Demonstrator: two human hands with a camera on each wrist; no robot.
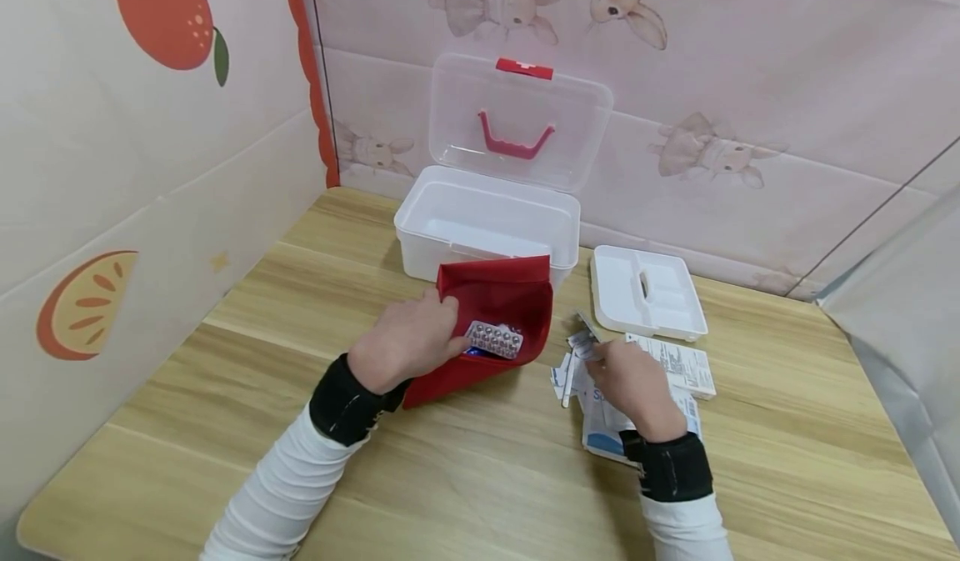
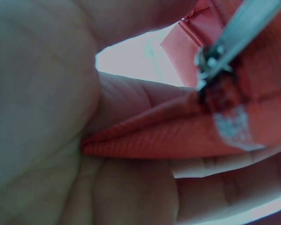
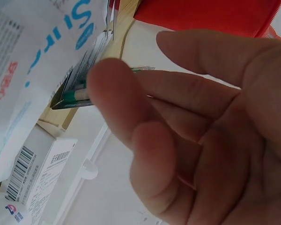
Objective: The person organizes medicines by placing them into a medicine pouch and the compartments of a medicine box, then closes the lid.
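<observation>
My left hand (image 1: 408, 338) grips the near left edge of a red zippered pouch (image 1: 536, 311), thumb on one side and fingers on the other. Its zipper pull (image 2: 225, 56) shows close up in the left wrist view. The pouch mouth gapes, and a blister pack of pills (image 1: 495, 340) lies inside above something blue. Over a spread of small packets (image 1: 564, 382), my right hand (image 1: 637, 384) reaches with loosely bent fingers; the thumb stands apart from them. A green-marked packet (image 3: 77, 96) shows behind the fingertips; contact is unclear.
A clear lidded box (image 1: 420, 244) stands opened behind the pouch. To its right lies a white tray with a handle (image 1: 615, 294). A white carton (image 1: 686, 365) and a blue-and-white package (image 1: 600, 436) lie near the right hand. Printed walls border the wooden table (image 1: 480, 478).
</observation>
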